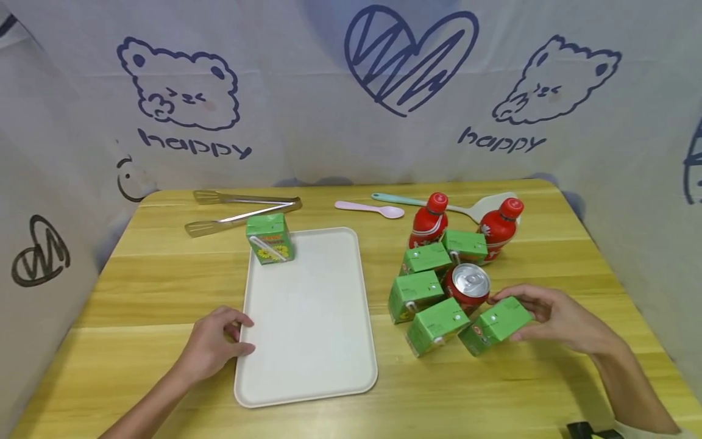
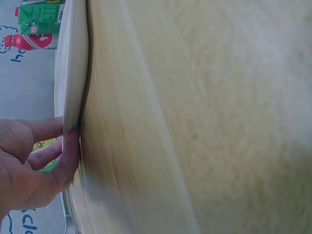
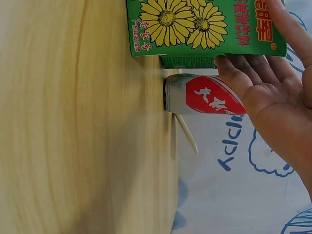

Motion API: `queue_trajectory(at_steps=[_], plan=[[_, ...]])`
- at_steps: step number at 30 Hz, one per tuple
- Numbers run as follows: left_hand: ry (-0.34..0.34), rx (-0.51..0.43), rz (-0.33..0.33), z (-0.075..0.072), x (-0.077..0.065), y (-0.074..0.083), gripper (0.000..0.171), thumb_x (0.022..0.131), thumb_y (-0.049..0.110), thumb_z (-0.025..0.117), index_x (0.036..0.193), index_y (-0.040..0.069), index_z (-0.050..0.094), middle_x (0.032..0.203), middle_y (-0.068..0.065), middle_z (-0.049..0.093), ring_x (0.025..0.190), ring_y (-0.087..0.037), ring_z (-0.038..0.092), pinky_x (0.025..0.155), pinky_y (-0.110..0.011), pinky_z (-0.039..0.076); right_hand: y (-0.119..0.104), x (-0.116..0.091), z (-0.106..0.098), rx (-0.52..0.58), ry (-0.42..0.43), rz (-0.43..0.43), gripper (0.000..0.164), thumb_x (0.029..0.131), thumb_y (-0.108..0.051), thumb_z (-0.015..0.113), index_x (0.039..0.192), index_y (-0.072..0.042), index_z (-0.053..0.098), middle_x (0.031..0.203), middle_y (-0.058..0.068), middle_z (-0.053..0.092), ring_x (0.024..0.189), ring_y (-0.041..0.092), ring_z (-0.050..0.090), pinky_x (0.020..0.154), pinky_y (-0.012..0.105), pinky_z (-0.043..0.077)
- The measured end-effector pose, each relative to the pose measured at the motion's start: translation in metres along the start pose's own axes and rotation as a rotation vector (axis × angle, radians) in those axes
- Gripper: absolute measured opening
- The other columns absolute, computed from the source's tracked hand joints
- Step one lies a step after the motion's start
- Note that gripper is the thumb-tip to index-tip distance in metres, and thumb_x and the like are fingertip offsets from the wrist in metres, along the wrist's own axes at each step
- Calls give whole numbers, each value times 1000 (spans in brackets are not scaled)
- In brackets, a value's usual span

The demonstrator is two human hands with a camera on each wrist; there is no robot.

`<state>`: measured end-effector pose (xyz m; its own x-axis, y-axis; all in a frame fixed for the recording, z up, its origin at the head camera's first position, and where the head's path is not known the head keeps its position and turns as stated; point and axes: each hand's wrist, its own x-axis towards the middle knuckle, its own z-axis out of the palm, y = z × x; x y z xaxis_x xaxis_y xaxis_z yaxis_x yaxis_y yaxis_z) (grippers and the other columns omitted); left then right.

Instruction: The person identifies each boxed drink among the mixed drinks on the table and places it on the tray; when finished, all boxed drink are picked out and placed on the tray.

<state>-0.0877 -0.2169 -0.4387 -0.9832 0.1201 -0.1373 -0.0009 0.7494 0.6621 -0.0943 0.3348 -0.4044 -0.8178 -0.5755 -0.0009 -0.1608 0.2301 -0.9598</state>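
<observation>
My left hand (image 1: pixel 211 341) pinches the left rim of a white rectangular tray (image 1: pixel 312 329); the left wrist view shows fingers on both sides of the tray edge (image 2: pixel 73 73). One green drink carton (image 1: pixel 270 239) with a straw stands at the tray's far left corner. On the right, my right hand (image 1: pixel 565 320) holds another green drink carton (image 1: pixel 496 326), thumb on the near side and fingers on the far side. Yellow flowers show on that carton (image 3: pixel 195 24) in the right wrist view. Several more green cartons (image 1: pixel 439 326) stand just left of it, around a red can (image 1: pixel 468 285).
Two red bottles (image 1: pixel 429 222) stand behind the cartons. Along the back lie metal tongs (image 1: pixel 241 213), a pink spoon (image 1: pixel 370 209) and a spatula with a mint handle (image 1: pixel 400 199). A cloth with drawings (image 1: pixel 307 91) hangs behind the wooden table (image 1: pixel 164 286).
</observation>
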Motion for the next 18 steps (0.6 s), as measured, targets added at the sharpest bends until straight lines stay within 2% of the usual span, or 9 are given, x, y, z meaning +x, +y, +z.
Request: queue_trajectory(at_steps=[5, 11, 18], plan=[[-7, -8, -13, 0, -1, 1, 33, 68, 5, 82, 97, 2, 66, 88, -7, 58, 74, -16, 52, 53, -21, 41, 2, 0, 1, 25, -1, -22, 55, 76, 14, 67, 127, 11, 46, 126, -5, 59, 104, 7, 62, 76, 27, 55], [-8, -16, -14, 0, -1, 0, 33, 68, 5, 82, 97, 3, 66, 89, -7, 58, 75, -16, 53, 54, -21, 42, 1, -2, 2, 4, 19, -8, 53, 77, 14, 66, 127, 9, 48, 123, -3, 60, 98, 10, 64, 75, 27, 55], [-1, -9, -16, 0, -1, 1, 34, 67, 5, 82, 97, 3, 66, 89, -7, 59, 75, -16, 54, 55, -21, 42, 1, -4, 3, -6, 25, -35, 52, 77, 16, 65, 126, 9, 49, 123, -4, 61, 97, 11, 64, 75, 26, 55]])
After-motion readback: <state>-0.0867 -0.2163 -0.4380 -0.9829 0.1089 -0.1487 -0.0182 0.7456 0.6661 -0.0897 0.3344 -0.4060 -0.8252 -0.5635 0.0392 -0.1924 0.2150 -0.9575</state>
